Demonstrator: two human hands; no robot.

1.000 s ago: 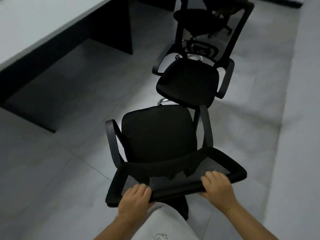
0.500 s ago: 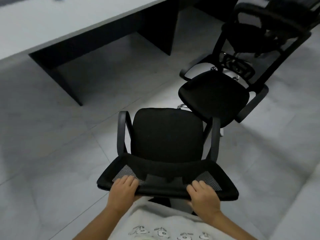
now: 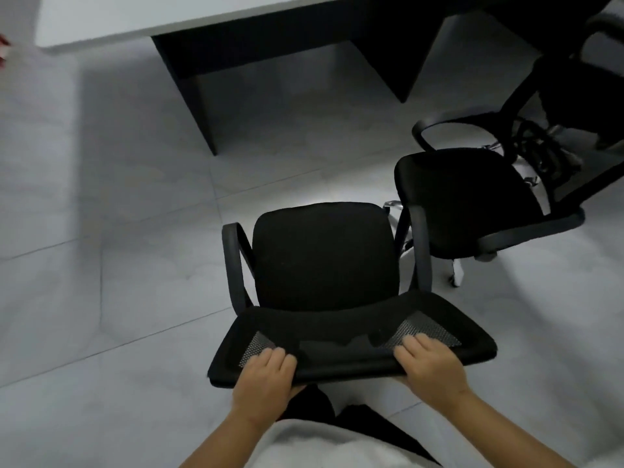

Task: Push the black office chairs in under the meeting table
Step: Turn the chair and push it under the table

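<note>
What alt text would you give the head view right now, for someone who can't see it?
Both hands, left and right, grip the top of the backrest of a black office chair facing the white-topped meeting table, with bare tiled floor between them. A second black chair stands close on its right, turned at an angle.

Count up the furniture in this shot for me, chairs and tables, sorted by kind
Black office chairs: 3, namely the held chair gripped at its backrest by the left hand and right hand, the second chair beside it, and a third chair, partly cut off at the right edge.
Meeting tables: 1, the table.
Total: 4
</note>
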